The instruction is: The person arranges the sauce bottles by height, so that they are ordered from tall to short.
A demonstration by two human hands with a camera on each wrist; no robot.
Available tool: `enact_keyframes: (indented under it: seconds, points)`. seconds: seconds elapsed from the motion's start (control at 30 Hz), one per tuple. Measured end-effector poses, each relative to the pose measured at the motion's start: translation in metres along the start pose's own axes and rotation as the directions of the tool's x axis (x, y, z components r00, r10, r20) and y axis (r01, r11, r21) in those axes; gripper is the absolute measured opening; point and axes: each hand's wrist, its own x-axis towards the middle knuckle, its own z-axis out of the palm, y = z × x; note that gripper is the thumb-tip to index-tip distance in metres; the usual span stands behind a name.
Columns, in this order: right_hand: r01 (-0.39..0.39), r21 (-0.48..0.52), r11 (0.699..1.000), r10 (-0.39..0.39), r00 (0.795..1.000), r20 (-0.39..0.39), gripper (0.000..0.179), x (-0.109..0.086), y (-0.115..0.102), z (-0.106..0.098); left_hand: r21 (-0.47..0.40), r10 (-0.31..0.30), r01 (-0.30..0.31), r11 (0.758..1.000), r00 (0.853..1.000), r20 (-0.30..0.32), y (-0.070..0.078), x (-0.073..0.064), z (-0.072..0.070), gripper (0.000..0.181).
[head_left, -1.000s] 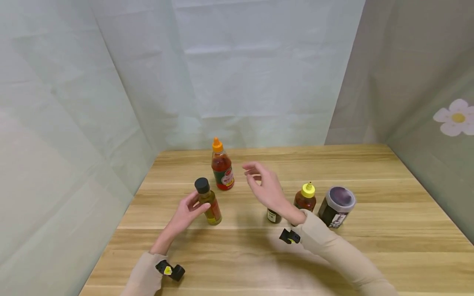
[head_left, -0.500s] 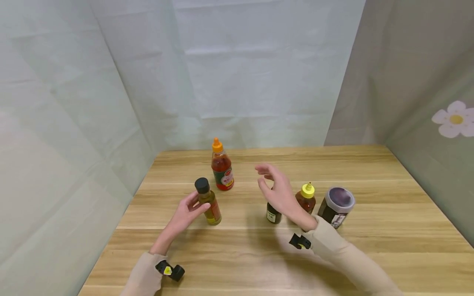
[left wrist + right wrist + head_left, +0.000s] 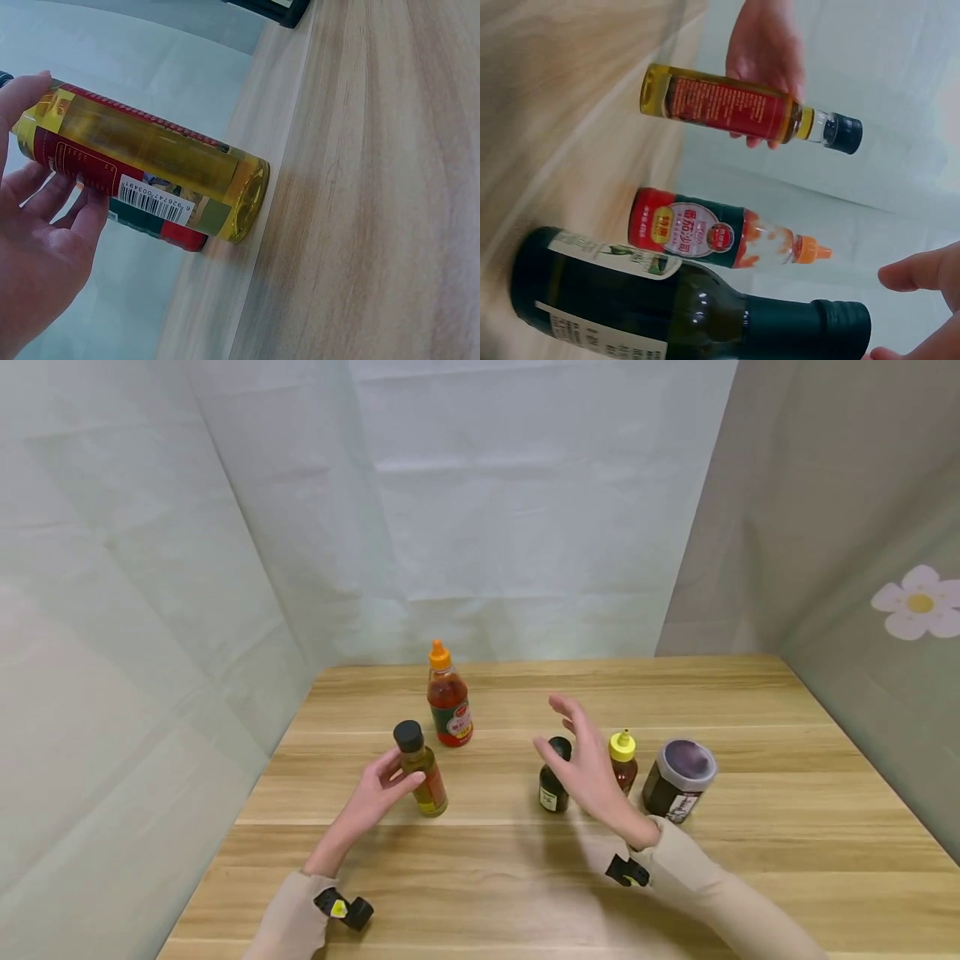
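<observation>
My left hand (image 3: 375,797) grips a glass oil bottle (image 3: 431,785) with a black cap and red label, thumb on one side, fingers round the other. The left wrist view shows yellow oil and a barcode on this upright bottle. My right hand (image 3: 592,768) has its thumb and fingers spread beside the black cap of a dark green glass bottle (image 3: 552,795). In the right wrist view the green bottle (image 3: 705,300) stands close, with the thumb near its cap and a gap between fingers and thumb. Behind the oil bottle stands a ketchup bottle (image 3: 452,714) with an orange nozzle.
Right of my right hand is a squeeze bottle (image 3: 622,748) with a yellow nozzle cap, partly hidden by the hand. Beyond it stands a wide dark jar (image 3: 681,781) with a pale rim. Pale cloth (image 3: 525,527) hangs behind the wooden table (image 3: 787,793).
My right hand has moved right, from near the ketchup bottle to the dark green bottle, and its fingers have spread wider. My left hand and the oil bottle stay put.
</observation>
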Motion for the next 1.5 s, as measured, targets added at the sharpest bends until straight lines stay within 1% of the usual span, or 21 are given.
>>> enact_keyframes:
  seconds: [0.2, 0.33, 0.47, 0.6, 0.7, 0.83, 0.93, 1.13, 1.33, 1.5]
  points:
    - [-0.034, -0.022, 0.999, 0.035, 0.999, 0.030, 0.063, -0.008, 0.006, -0.002, 0.002, -0.009, 0.009, 1.000, 1.000, 0.001, 0.000, -0.001, 0.001, 0.059]
    - [-0.055, -0.008, 0.998, 0.055, 0.998, 0.042, 0.066, -0.013, 0.009, -0.003, -0.002, -0.009, 0.009, 1.000, 1.000, -0.003, 0.000, -0.001, 0.000, 0.058]
    - [-0.093, 0.015, 0.996, 0.091, 0.994, 0.063, 0.067, -0.019, 0.013, -0.003, 0.001, -0.003, 0.003, 1.000, 1.000, -0.001, -0.001, 0.000, 0.000, 0.058]
    - [-0.114, 0.019, 0.993, 0.112, 0.988, 0.104, 0.064, -0.024, 0.016, -0.005, 0.001, -0.001, 0.001, 1.000, 1.000, 0.003, -0.001, 0.001, -0.001, 0.058]
    - [-0.120, -0.010, 0.993, 0.121, 0.983, 0.140, 0.066, -0.027, 0.017, -0.006, 0.000, -0.002, 0.002, 1.000, 1.000, 0.005, -0.001, 0.001, -0.001, 0.059]
    - [-0.131, -0.086, 0.988, 0.144, 0.974, 0.174, 0.070, -0.030, 0.020, -0.006, 0.001, -0.007, 0.007, 1.000, 1.000, 0.005, 0.000, 0.001, -0.001, 0.059]
    - [-0.137, -0.120, 0.983, 0.158, 0.971, 0.182, 0.067, -0.032, 0.021, -0.005, 0.009, -0.007, 0.007, 1.000, 1.000, 0.002, 0.001, 0.001, -0.001, 0.059]
    - [-0.152, -0.137, 0.979, 0.174, 0.971, 0.164, 0.056, -0.036, 0.026, -0.001, 0.037, 0.010, -0.010, 0.999, 1.000, 0.010, 0.003, 0.001, -0.002, 0.057]
    - [-0.127, -0.113, 0.985, 0.144, 0.976, 0.160, 0.047, -0.039, 0.033, 0.001, 0.065, 0.010, -0.013, 0.998, 0.999, 0.048, 0.004, 0.002, -0.006, 0.056]
    - [-0.109, -0.131, 0.985, 0.128, 0.980, 0.150, 0.043, -0.039, 0.037, 0.002, 0.083, 0.013, -0.019, 0.996, 0.998, 0.069, 0.003, 0.003, -0.010, 0.056]
